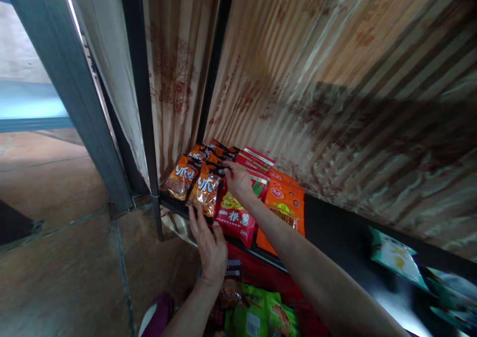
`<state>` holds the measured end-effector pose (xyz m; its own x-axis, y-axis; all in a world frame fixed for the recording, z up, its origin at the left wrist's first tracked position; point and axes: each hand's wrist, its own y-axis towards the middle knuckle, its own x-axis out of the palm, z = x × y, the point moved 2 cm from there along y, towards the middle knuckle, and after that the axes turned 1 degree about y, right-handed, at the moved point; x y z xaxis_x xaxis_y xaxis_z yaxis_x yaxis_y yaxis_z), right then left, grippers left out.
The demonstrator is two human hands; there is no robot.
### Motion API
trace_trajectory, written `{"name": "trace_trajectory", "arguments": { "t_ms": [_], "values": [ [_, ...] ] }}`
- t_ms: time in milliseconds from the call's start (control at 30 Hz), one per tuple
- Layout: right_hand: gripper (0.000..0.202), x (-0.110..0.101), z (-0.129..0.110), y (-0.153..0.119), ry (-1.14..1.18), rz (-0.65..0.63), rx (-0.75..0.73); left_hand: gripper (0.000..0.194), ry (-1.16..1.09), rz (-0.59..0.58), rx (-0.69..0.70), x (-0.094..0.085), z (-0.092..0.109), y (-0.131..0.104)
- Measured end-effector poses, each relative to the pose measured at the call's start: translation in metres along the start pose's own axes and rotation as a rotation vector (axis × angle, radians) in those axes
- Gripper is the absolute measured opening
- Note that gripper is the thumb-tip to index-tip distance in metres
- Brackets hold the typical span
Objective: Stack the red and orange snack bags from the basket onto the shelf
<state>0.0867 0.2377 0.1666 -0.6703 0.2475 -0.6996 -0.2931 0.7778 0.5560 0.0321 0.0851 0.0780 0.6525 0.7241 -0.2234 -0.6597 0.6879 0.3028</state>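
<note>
My left hand has its fingers spread, with the fingertips at the lower edge of an orange and black snack bag. At that bag's upper right corner is my right hand, its thumb and fingers pinched together on the black edge. A similar orange bag lies just to the left, and several more are behind. Right of the bag lies a red packet, partly under my right hand and wrist. Flat orange packets lie beyond it, beside my right forearm.
The black shelf runs rightward to green and white bags. Below it are green packets and a dark packet. A black post stands left; a pleated curtain hangs behind.
</note>
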Motion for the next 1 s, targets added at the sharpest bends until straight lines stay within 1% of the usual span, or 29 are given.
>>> {"name": "trace_trajectory", "arguments": {
  "t_ms": [233,400,500,600,733,833,933,1000],
  "values": [
    [0.031,0.004,0.007,0.001,-0.035,-0.028,-0.016,0.048,0.116,-0.008,0.074,0.005,-0.004,0.007],
    [0.030,0.001,0.007,0.005,-0.148,-0.069,-0.002,0.043,0.237,0.052,0.125,0.004,0.001,0.011],
    [0.030,-0.001,0.009,0.009,-0.167,-0.114,-0.004,0.037,0.242,0.091,0.138,0.005,0.002,0.014],
    [0.029,-0.002,0.011,0.011,-0.168,-0.122,-0.017,0.033,0.225,0.122,0.150,0.006,0.000,0.017],
    [0.027,-0.003,0.012,0.013,-0.154,-0.107,-0.079,0.036,0.228,0.146,0.160,0.006,-0.003,0.022],
    [0.028,-0.003,0.009,0.015,-0.165,-0.070,-0.129,0.039,0.241,0.129,0.159,0.006,-0.005,0.025],
    [0.031,0.000,-0.002,0.019,-0.188,-0.052,-0.226,0.038,0.241,0.111,0.160,0.004,-0.007,0.029],
    [0.032,0.004,-0.014,0.022,-0.196,-0.064,-0.313,0.037,0.239,0.115,0.156,0.003,-0.008,0.031]
  ]
}}
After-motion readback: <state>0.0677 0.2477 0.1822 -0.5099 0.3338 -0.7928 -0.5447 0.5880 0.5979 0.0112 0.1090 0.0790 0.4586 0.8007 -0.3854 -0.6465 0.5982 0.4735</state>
